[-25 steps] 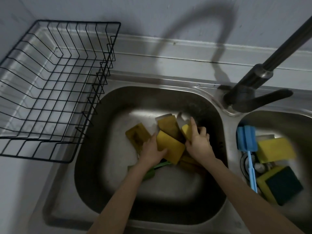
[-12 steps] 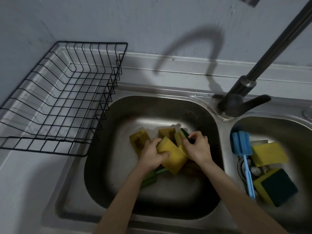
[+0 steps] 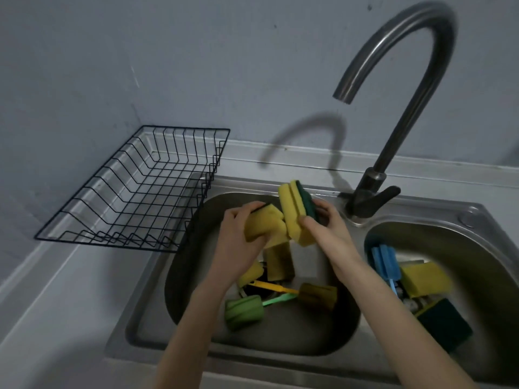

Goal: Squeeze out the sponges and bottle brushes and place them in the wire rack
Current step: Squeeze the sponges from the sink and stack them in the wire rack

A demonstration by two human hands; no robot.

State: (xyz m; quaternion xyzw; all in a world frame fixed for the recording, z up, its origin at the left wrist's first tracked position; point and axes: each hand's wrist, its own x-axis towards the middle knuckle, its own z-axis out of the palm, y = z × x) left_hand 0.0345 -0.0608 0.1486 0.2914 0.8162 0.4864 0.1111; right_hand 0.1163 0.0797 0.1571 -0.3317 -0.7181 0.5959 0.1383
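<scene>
left hand (image 3: 238,234) squeezes a yellow sponge (image 3: 264,224); right hand (image 3: 327,228) grips a second sponge (image 3: 295,211), yellow with a green face, upright, touching the first. both are held above the left basin (image 3: 196,276), beside the empty rack (image 3: 134,192). a green brush (image 3: 244,307) lies below.

No readable text anywhere.
Sponges, brushes, rack, faucet, sink: no labels, brands, nos. or signs legible from here; pic is dim & a bit blurred.
</scene>
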